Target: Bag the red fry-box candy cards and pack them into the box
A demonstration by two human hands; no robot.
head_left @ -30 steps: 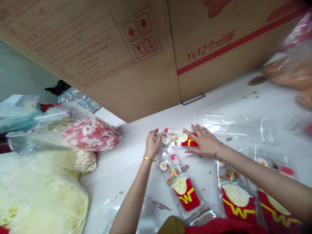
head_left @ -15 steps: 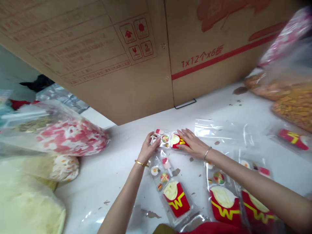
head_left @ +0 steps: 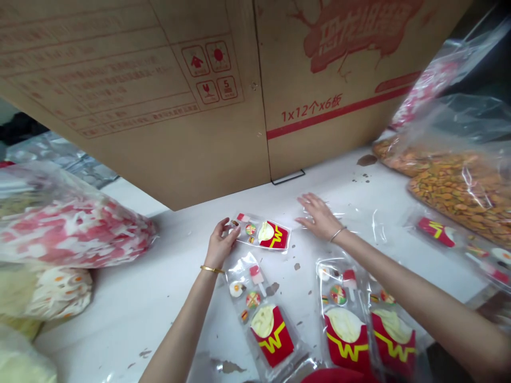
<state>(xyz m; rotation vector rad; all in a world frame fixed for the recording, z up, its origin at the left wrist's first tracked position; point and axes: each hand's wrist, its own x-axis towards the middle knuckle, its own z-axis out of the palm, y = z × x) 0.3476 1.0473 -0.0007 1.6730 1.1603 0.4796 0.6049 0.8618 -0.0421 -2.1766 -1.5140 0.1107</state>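
My left hand [head_left: 223, 242] grips the left end of a clear plastic pack [head_left: 261, 232], thumb and fingers closed around its edge. The pack lies crosswise on the table and shows a red fries pouch with a yellow W, plus small food pieces. To the right, my right hand [head_left: 319, 217] is open with fingers spread, at the left end of a clear empty plastic sleeve [head_left: 365, 219]; whether it touches the sleeve I cannot tell. A similar filled pack [head_left: 261, 314] lies below, and two more bagged packs [head_left: 345, 319] sit right of it.
A large cardboard box [head_left: 207, 138] stands behind my hands. Bags of red-and-white pieces [head_left: 88, 229] and egg-like pieces [head_left: 59, 292] are at left. At right are a bag of orange-brown pieces [head_left: 459, 181] and another filled pack [head_left: 437, 231].
My right hand has let go of the pack's right end and opened beside the clear sleeve. My left hand stays on the pack. The view has swung to the right.
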